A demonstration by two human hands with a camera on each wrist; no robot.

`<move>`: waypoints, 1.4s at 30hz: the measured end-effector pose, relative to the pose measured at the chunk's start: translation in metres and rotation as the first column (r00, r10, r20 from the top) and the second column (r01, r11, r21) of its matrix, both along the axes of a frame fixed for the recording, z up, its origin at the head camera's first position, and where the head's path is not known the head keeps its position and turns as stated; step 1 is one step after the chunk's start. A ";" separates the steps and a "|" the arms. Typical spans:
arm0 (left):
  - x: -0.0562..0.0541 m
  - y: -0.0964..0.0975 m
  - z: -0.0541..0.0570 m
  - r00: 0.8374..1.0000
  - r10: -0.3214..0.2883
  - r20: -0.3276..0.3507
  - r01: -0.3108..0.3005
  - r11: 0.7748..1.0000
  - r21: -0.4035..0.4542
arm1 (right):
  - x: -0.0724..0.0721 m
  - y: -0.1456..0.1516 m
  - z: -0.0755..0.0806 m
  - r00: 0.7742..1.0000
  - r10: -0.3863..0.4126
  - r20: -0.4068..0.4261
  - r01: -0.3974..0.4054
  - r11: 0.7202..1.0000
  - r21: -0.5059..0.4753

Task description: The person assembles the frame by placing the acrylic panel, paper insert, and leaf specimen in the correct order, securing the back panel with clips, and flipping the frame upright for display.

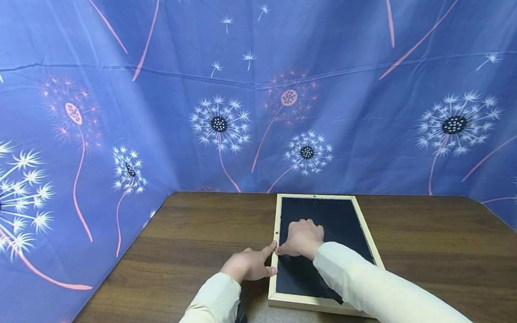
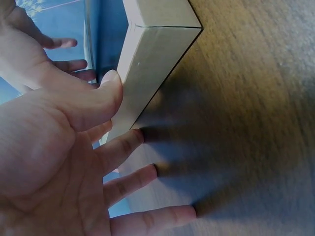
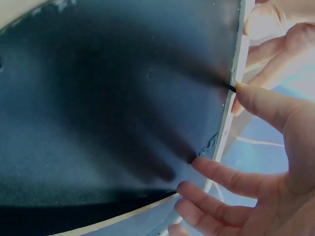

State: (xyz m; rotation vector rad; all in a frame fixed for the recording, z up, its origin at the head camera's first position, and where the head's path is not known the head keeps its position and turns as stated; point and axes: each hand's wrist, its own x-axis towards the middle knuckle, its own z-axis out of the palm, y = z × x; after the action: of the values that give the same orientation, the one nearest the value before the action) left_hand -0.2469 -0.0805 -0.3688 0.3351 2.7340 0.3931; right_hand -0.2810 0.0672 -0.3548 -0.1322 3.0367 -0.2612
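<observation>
A light wooden picture frame (image 1: 299, 301) lies flat, with a black panel (image 1: 297, 280) inside it. My left hand (image 1: 249, 265) is at its left rail; in the left wrist view the thumb (image 2: 112, 88) rests along the rail, while the other fingers spread out straight over the tabletop. My right hand (image 1: 302, 238) reaches across the panel to the same rail. In the right wrist view, its thumb presses a thin black tab (image 3: 233, 89) at the panel's edge. The right fingertips (image 3: 199, 164) rest loosely on or just above the panel.
The brown wooden table (image 1: 201, 227) carries the frame near its back edge. Behind and to the left hangs a blue cloth (image 1: 155, 101) with a dandelion print. Small dark spots (image 1: 314, 196) mark the frame's rails.
</observation>
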 end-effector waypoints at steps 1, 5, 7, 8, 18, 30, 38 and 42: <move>0.000 0.000 0.000 1.000 0.002 0.003 -0.002 1.000 0.002 | 0.000 0.000 0.000 1.000 0.000 0.005 0.000 1.000 0.017; -0.001 0.000 0.000 1.000 0.014 0.010 -0.014 1.000 0.008 | 0.000 0.001 0.001 1.000 -0.001 0.020 0.001 1.000 0.027; -0.002 0.000 0.000 1.000 0.017 0.014 -0.018 1.000 0.009 | 0.000 0.001 0.001 1.000 -0.006 0.030 0.005 1.000 0.016; -0.002 0.000 0.000 1.000 0.018 0.013 -0.018 1.000 0.007 | 0.000 0.002 0.001 0.999 -0.009 0.034 0.008 1.000 0.009; 0.000 0.001 0.000 1.000 0.012 0.007 -0.012 1.000 -0.011 | -0.001 0.007 -0.001 0.992 -0.088 0.086 0.093 0.994 -0.063; -0.001 0.002 0.001 1.000 0.023 0.011 -0.022 1.000 -0.016 | -0.002 0.015 0.000 0.986 -0.056 0.155 0.074 0.991 -0.115; -0.002 0.002 0.003 0.998 0.045 0.033 -0.046 0.999 0.007 | -0.003 0.018 -0.002 0.985 -0.095 0.147 0.119 0.979 -0.164; -0.003 0.002 0.003 0.999 0.035 0.035 -0.035 0.999 -0.005 | -0.006 0.017 -0.004 0.975 -0.129 0.184 0.163 0.969 -0.184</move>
State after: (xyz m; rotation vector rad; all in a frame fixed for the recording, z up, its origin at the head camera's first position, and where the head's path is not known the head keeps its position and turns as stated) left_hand -0.2495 -0.0783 -0.3659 0.2772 2.7091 0.3987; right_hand -0.2865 0.0839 -0.3584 0.0970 2.8471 -0.5565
